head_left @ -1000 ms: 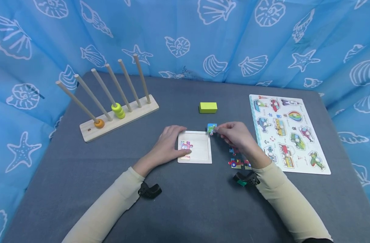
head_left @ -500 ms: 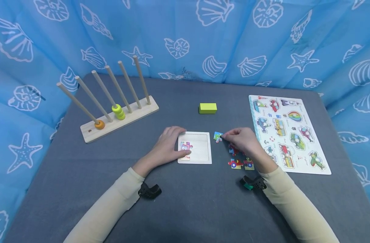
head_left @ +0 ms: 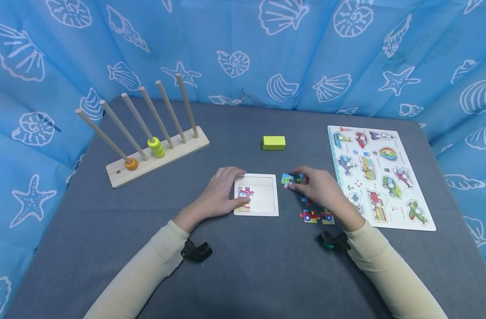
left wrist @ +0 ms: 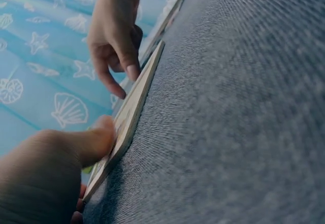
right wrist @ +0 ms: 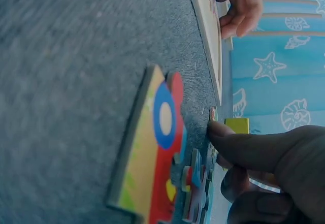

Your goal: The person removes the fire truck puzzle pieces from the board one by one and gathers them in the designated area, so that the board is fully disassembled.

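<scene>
A shallow square wooden puzzle tray [head_left: 263, 213] lies mid-table, with joined pink-and-red puzzle pieces [head_left: 244, 193] along its left side. My left hand [head_left: 223, 190] grips the tray's left side, thumb over the pieces and fingers at the far corner. Right of the tray, a blue-and-green puzzle piece [head_left: 287, 179] lies on the table. My right hand [head_left: 316, 184] hovers low there, thumb tip at that piece and index finger spread apart from it. Another blue piece [head_left: 299, 179] shows between them, partly hidden. In the right wrist view, a red-and-yellow piece [right wrist: 157, 148] lies near the thumb.
More red puzzle pieces [head_left: 310, 216] lie below my right hand. A yellow-green block [head_left: 273, 142] stands beyond the tray. At the left is a wooden peg stand [head_left: 175, 149] with a few rings; at the right, a vehicle picture board [head_left: 402, 217]. A blue shell-patterned curtain [head_left: 243, 40] backs the table.
My right hand has brought the blue-and-green piece from the tray's upper right corner to the table on the right, then spread its thumb and finger. My left hand has stayed on the tray.
</scene>
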Demonstrator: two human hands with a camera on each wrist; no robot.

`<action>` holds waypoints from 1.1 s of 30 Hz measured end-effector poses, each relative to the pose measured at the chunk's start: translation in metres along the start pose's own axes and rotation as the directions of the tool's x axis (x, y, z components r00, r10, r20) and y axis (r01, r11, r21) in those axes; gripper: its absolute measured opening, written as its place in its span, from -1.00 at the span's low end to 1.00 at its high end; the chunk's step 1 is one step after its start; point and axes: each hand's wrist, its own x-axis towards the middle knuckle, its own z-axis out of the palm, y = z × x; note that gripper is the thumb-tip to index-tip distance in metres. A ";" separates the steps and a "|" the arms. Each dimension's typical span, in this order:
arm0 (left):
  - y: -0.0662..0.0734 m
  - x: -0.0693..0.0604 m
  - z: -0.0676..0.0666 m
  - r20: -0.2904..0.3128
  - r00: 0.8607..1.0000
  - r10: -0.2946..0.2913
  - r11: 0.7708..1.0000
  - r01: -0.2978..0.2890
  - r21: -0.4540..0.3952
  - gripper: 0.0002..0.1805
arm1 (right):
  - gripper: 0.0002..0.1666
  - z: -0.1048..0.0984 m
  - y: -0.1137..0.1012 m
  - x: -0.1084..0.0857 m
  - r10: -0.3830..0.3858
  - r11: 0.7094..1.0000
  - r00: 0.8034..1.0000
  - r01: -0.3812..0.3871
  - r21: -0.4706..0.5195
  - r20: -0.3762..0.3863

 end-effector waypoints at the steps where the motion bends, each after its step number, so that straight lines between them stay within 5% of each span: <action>1: 0.000 0.000 0.000 0.002 1.000 0.005 1.000 -0.005 -0.002 -0.24 | -0.59 0.000 0.000 0.000 -0.013 1.000 1.000 0.013 -0.006 0.002; 10: -0.002 0.000 -0.001 0.000 0.998 0.065 0.998 -0.065 -0.020 -0.58 | -0.62 -0.001 0.002 0.002 -0.089 0.995 0.996 0.090 -0.032 0.020; 23: -0.004 0.000 0.001 -0.005 0.998 0.056 0.998 -0.056 -0.006 -0.66 | -0.61 -0.004 0.002 0.004 -0.143 0.989 0.989 0.144 -0.034 0.027; 29: -0.004 0.001 0.000 -0.003 0.998 0.063 0.998 -0.063 -0.032 -0.63 | -0.67 -0.004 -0.017 0.003 -0.292 0.956 0.955 0.292 -0.008 -0.060; 33: -0.006 0.000 -0.002 0.004 0.996 0.085 0.996 -0.085 -0.035 -0.56 | -0.67 0.003 -0.038 0.005 -0.358 0.933 0.933 0.357 0.047 0.017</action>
